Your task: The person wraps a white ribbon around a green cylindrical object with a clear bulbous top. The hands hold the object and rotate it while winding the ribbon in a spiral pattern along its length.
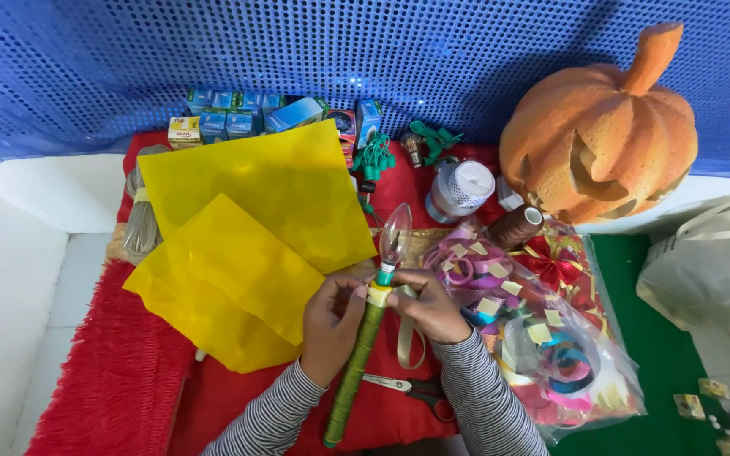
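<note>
I see left hand (331, 317) fingers curled, pinching green-wrapped stick (354, 371) near top. Right hand (433, 306) fingers pinched on yellow tape band (378, 295) below clear bulb (394, 235). Stick over red cloth (120, 371), tilted, bulb end away from me. Clear bag (589, 397) right of hands holds coloured ribbon rolls. Both wrists angled inward, striped sleeves. Scissors (411, 388) lie under right forearm.

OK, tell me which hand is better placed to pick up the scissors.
Probably the right hand. The scissors lie on the red cloth just below its wrist, handles on that side. The left hand grips the green-wrapped stick with the bulb, steadying it.
</note>
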